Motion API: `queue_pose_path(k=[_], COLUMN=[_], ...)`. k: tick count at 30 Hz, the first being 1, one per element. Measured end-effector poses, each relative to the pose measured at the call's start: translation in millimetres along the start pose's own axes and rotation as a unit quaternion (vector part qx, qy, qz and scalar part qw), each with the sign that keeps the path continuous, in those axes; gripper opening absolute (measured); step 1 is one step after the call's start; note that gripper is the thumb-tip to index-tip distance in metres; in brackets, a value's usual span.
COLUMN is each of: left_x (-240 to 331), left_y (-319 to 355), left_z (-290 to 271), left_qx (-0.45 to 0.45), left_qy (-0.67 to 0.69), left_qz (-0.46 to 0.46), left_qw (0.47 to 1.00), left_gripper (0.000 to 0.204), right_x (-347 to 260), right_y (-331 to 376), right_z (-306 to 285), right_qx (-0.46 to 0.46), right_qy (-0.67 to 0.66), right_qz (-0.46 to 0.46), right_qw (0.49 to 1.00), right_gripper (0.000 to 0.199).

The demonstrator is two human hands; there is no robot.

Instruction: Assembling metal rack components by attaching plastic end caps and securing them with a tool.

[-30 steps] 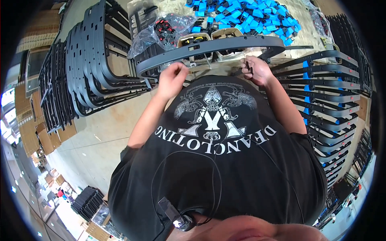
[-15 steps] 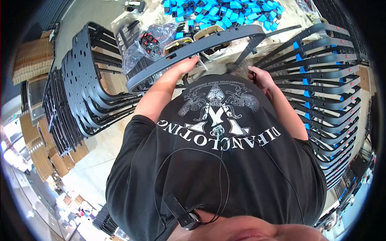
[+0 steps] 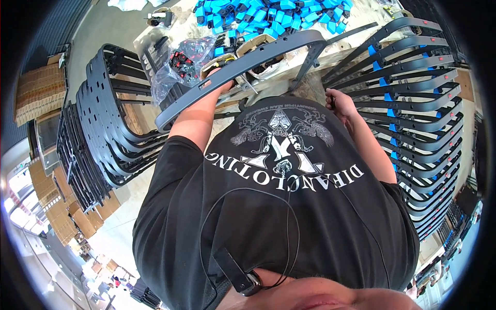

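Observation:
My left hand (image 3: 221,82) grips a long grey curved frame bar (image 3: 268,51) from below, and the bar hides most of the fingers. The bar slants from lower left to upper right, over the workbench (image 3: 289,77). A thin leg (image 3: 305,70) hangs from its right end. My right hand (image 3: 338,103) is off the bar, close to my chest, beside the stack of dark frames (image 3: 408,103). Its fingers are curled, and I cannot see whether something small is in them. My black printed shirt fills the lower half of the view.
Black slatted seat shells (image 3: 108,134) are stacked at left. A heap of blue plastic parts (image 3: 268,13) and a clear bag of small red and black parts (image 3: 181,62) lie on the bench. Cardboard boxes (image 3: 39,93) stand far left.
The grey bar has risen and tilted, its right end going higher. My right hand has let go of it and dropped toward my chest, while my left hand still holds it.

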State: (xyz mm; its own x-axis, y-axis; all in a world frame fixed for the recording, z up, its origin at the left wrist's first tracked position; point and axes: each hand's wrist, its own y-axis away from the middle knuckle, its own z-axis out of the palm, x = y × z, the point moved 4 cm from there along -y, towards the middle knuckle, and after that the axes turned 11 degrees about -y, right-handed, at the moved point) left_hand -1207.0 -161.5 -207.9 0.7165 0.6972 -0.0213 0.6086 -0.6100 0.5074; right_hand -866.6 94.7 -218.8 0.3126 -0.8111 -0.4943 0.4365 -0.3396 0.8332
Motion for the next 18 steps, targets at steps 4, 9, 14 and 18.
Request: queue_pose_path(k=[4,9,14,18], left_x=[7,10,12,-1], left_y=[9,14,13,-4], left_z=[-8,-16,-22,-5], left_qx=[-0.001,0.035,0.037,-0.040], left_qy=[-0.043,-0.013,-0.002,-0.065], left_qz=[-0.010,-0.024,-0.031,-0.015], left_qw=[0.999,0.999,0.999,0.997], left_gripper=[0.052,0.046,0.044,0.044], right_x=[6,11,8,10], right_y=[0,9,9,4], right_z=[-6,-2,3,4], right_qx=[0.002,0.013,0.006,-0.002], right_qy=[0.025,0.021,0.054,0.044], right_qz=[-0.001,0.010,-0.013,-0.008], right_qw=[1.000,1.000,0.998,0.999], right_gripper=[0.016,0.013,0.012,0.011])
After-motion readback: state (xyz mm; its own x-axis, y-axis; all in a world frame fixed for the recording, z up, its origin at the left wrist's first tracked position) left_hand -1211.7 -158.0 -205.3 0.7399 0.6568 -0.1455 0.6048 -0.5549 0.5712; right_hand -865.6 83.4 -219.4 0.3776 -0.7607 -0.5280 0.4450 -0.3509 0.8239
